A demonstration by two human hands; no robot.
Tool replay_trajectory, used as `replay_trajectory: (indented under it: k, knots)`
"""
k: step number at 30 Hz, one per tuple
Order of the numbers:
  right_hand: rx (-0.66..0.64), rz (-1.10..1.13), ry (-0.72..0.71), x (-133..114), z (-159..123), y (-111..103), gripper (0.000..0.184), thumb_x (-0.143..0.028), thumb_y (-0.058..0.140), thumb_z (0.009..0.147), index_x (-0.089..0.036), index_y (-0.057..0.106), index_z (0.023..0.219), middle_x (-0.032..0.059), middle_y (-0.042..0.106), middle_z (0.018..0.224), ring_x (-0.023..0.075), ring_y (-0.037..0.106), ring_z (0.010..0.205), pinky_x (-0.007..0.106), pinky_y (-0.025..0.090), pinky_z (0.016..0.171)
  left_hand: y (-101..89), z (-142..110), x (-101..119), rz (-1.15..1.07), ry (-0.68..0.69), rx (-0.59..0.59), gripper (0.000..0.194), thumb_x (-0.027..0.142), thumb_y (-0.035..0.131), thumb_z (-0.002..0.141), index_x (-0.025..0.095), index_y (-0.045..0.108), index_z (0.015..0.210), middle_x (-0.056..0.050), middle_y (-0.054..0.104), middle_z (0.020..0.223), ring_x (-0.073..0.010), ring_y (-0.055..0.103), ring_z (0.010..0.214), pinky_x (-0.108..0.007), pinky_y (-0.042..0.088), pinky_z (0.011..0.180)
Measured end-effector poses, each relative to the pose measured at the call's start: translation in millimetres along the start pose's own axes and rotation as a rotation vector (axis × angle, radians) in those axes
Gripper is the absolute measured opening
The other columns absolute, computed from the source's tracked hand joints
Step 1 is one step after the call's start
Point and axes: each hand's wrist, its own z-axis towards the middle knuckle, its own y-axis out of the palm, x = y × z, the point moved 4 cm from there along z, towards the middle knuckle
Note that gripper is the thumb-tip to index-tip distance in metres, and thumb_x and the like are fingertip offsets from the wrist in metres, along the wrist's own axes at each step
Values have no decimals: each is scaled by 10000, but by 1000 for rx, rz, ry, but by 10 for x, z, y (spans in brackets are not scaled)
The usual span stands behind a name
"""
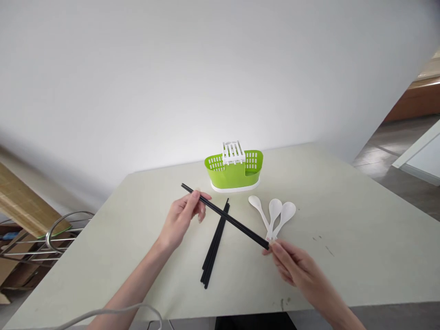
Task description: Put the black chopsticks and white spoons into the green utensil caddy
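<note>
A pair of black chopsticks [233, 221] is held slantwise above the table between my two hands. My left hand [182, 213] pinches them near their thin end, at the upper left. At the thicker end, my right hand [292, 261] grips them between thumb and fingers. Beneath lie several more black chopsticks [213, 252] in a loose bundle on the table. Three white spoons [275, 211] are fanned out just beyond my right hand, which hides their handle ends. Behind them stands a green utensil basket [234, 176] with a white base and a white slatted piece on top.
The pale table [343, 220] meets a white wall [206, 73] at the back. To the left are a metal wire rack [65, 233] and a rolled bamboo mat [30, 201]. A grey cable [113, 311] crosses the near left edge.
</note>
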Motion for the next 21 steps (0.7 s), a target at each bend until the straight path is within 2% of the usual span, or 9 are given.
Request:
replay_trajectory:
  k: [6,9,12,14,18,21]
  knots:
    - [380,-90,-50,77,-43,-821,558,-742,585,947,-193,675,911,-63,332,631,107,317,545,255,295,496,-535,463,309,-172,143,291,386,523,693,967,148,764,908,-2,539,654,-114,486,565,-264,436,551]
    - [444,-137,-23,162,-76,-1027,548,-745,580,943,-204,667,935,-57,346,638,115,320,539,255,279,474,-776,767,380,-166,234,407,378,497,680,986,144,753,872,1,531,665,-102,493,570,-251,464,569]
    - [424,-225,-4,230,-83,-1051,578,-775,536,941,-213,667,939,-47,372,630,130,352,528,261,304,462,-946,1056,351,-96,293,489,384,505,658,998,161,732,843,-3,547,670,-106,513,573,-249,480,580]
    - [412,-321,-5,249,-78,-1014,583,-777,521,944,-216,678,923,-38,396,623,140,392,530,260,337,470,-998,1225,296,-36,301,503,405,522,643,1001,167,717,821,-8,560,673,-107,512,569,-248,476,572]
    - [390,-507,-63,215,-72,-909,529,-724,520,971,-233,700,890,-17,485,641,152,456,544,259,389,499,-969,1494,176,74,274,464,441,549,632,991,168,694,778,-11,572,672,-111,507,557,-254,463,557]
    - [400,-536,-84,170,-83,-860,497,-689,506,997,-245,695,879,-13,506,657,153,456,551,259,394,515,-880,1649,127,206,283,413,464,571,591,1003,173,709,796,-10,571,659,-120,512,555,-264,459,575]
